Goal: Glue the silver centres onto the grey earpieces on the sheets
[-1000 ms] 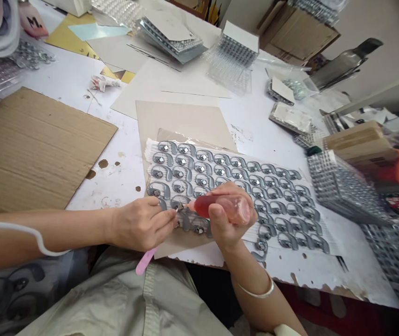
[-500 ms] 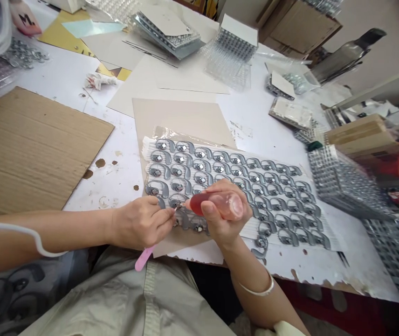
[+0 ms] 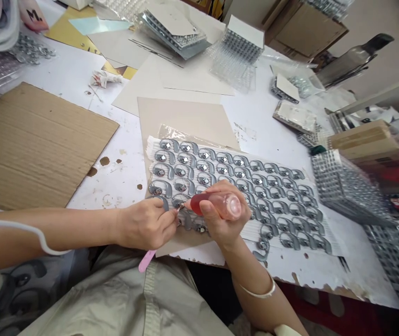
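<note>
Head view: since one second ago, the red bottle (image 3: 217, 203) has shifted its base (image 3: 234, 206) slightly left over grey pieces (image 3: 224, 158); long axis crosswise, nozzle (image 3: 188, 205) leftward. Right grip (image 3: 225, 221) clamps it; left grip (image 3: 147, 221) pinches a pink-handled tool (image 3: 147, 261).

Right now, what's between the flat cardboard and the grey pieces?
Head view: brown-spotted white tabletop, then an edge of the beige sheet under the pieces.
</note>
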Action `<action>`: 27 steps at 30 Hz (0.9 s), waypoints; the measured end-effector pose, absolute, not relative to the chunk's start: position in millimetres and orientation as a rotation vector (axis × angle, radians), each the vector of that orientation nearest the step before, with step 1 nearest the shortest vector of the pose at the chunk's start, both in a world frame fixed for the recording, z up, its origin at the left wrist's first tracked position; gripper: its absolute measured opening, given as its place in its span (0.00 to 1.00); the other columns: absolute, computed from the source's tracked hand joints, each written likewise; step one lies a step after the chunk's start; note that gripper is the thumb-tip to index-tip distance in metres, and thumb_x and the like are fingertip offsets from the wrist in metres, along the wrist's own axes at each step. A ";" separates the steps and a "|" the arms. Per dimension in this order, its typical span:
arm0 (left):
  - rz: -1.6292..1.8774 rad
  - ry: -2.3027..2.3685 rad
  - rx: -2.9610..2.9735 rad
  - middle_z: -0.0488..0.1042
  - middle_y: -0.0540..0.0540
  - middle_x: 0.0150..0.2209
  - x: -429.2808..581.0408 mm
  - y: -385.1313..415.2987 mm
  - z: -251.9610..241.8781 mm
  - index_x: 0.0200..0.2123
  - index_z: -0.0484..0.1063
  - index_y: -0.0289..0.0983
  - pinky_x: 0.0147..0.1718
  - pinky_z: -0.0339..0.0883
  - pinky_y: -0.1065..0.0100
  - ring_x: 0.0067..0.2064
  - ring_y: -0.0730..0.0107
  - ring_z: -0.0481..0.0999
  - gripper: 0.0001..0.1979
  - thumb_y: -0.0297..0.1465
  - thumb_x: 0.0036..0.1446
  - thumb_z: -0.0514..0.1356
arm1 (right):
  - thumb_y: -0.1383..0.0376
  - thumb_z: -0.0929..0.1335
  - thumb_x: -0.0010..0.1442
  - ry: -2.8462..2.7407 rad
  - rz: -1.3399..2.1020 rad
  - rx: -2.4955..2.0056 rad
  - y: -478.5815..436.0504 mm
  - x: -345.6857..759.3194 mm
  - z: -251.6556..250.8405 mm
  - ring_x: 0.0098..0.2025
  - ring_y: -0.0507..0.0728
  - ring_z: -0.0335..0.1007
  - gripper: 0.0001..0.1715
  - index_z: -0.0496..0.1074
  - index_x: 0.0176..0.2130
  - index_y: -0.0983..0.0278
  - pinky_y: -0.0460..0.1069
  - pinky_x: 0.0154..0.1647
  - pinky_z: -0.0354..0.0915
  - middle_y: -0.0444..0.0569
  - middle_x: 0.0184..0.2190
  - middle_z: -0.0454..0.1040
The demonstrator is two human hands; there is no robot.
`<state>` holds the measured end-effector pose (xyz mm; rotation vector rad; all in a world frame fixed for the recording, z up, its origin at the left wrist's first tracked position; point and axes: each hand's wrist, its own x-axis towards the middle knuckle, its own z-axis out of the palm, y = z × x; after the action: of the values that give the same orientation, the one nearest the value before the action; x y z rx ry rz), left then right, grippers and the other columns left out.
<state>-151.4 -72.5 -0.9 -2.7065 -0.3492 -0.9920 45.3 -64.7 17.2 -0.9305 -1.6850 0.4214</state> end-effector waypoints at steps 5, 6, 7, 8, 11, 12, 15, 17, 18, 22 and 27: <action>-1.015 -0.365 -2.709 0.76 0.38 0.30 -150.7 -71.3 -1.0 0.29 0.73 0.29 0.21 0.65 0.67 0.24 0.70 0.71 0.07 0.21 0.57 0.56 | 0.64 0.72 0.53 -1.698 0.375 -0.899 -64.3 45.3 15.8 0.26 0.53 0.65 0.11 0.69 0.37 0.62 0.51 0.25 0.63 0.45 0.28 0.69; -1.016 -0.370 -2.710 0.76 0.39 0.29 -150.9 -71.3 -1.0 0.29 0.73 0.29 0.21 0.65 0.67 0.24 0.70 0.71 0.07 0.21 0.57 0.56 | 0.64 0.72 0.53 -1.700 0.364 -0.899 -64.3 45.4 15.6 0.26 0.53 0.65 0.11 0.69 0.37 0.61 0.51 0.25 0.63 0.45 0.28 0.69; -1.012 -0.371 -2.714 0.76 0.39 0.29 -151.1 -71.4 -1.0 0.29 0.72 0.29 0.21 0.65 0.67 0.24 0.71 0.71 0.07 0.22 0.58 0.56 | 0.64 0.71 0.53 -1.700 0.354 -0.902 -64.4 45.5 15.4 0.26 0.53 0.65 0.10 0.69 0.37 0.61 0.51 0.25 0.63 0.45 0.28 0.69; -1.006 -0.372 -2.719 0.76 0.39 0.29 -151.3 -71.5 -1.0 0.29 0.72 0.29 0.21 0.65 0.67 0.23 0.71 0.71 0.07 0.22 0.58 0.56 | 0.63 0.71 0.53 -1.697 0.343 -0.907 -64.6 45.7 15.2 0.26 0.53 0.65 0.10 0.68 0.37 0.61 0.51 0.25 0.64 0.45 0.28 0.69; -1.000 -0.380 -2.728 0.76 0.40 0.29 -151.9 -71.9 -1.2 0.28 0.72 0.30 0.20 0.63 0.67 0.23 0.71 0.70 0.07 0.21 0.58 0.56 | 0.62 0.71 0.54 -1.693 0.321 -0.925 -65.3 46.0 15.4 0.26 0.53 0.65 0.10 0.68 0.37 0.61 0.51 0.25 0.64 0.45 0.28 0.69; -1.000 -0.383 -2.731 0.76 0.40 0.29 -152.0 -72.0 -1.4 0.28 0.72 0.30 0.20 0.62 0.66 0.22 0.71 0.70 0.07 0.21 0.57 0.56 | 0.61 0.71 0.54 -1.695 0.321 -0.931 -65.6 45.9 15.7 0.26 0.53 0.65 0.10 0.68 0.37 0.61 0.51 0.25 0.64 0.45 0.28 0.69; -1.006 -0.389 -2.746 0.76 0.40 0.29 -152.0 -72.2 -2.3 0.28 0.72 0.30 0.19 0.61 0.66 0.22 0.70 0.69 0.06 0.21 0.56 0.57 | 0.60 0.71 0.55 -1.711 0.348 -0.940 -66.0 45.7 16.6 0.26 0.53 0.65 0.10 0.67 0.36 0.61 0.51 0.25 0.64 0.45 0.28 0.69; -1.008 -0.387 -2.759 0.76 0.40 0.30 -152.2 -72.2 -3.0 0.28 0.72 0.30 0.19 0.61 0.66 0.23 0.70 0.70 0.05 0.21 0.56 0.57 | 0.61 0.71 0.54 -1.714 0.366 -0.933 -65.9 45.6 16.6 0.26 0.53 0.65 0.10 0.67 0.36 0.61 0.51 0.25 0.64 0.45 0.28 0.69; -1.006 -0.387 -2.767 0.76 0.40 0.30 -152.4 -72.2 -3.3 0.28 0.71 0.30 0.20 0.61 0.66 0.23 0.70 0.70 0.05 0.21 0.56 0.57 | 0.62 0.71 0.54 -1.712 0.372 -0.926 -65.7 45.7 16.4 0.26 0.53 0.65 0.10 0.68 0.36 0.61 0.51 0.25 0.64 0.45 0.28 0.69; -0.987 -0.398 -2.787 0.75 0.40 0.30 -153.6 -72.2 -3.7 0.27 0.69 0.32 0.20 0.61 0.66 0.25 0.69 0.72 0.06 0.21 0.56 0.56 | 0.62 0.71 0.54 -1.701 0.341 -0.922 -65.0 46.1 15.2 0.26 0.52 0.64 0.10 0.68 0.36 0.61 0.50 0.25 0.63 0.44 0.27 0.69; -0.998 -0.399 -2.795 0.75 0.40 0.30 -153.4 -71.0 -2.6 0.26 0.68 0.32 0.20 0.61 0.65 0.26 0.68 0.73 0.07 0.21 0.56 0.56 | 0.62 0.71 0.54 -1.695 0.304 -0.922 -65.0 46.3 15.2 0.26 0.52 0.64 0.11 0.67 0.37 0.61 0.50 0.25 0.63 0.44 0.28 0.68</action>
<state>-153.4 -71.0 -2.6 -2.7949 -0.3992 -0.9982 46.3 -65.0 15.2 -0.9215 -1.6947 0.3038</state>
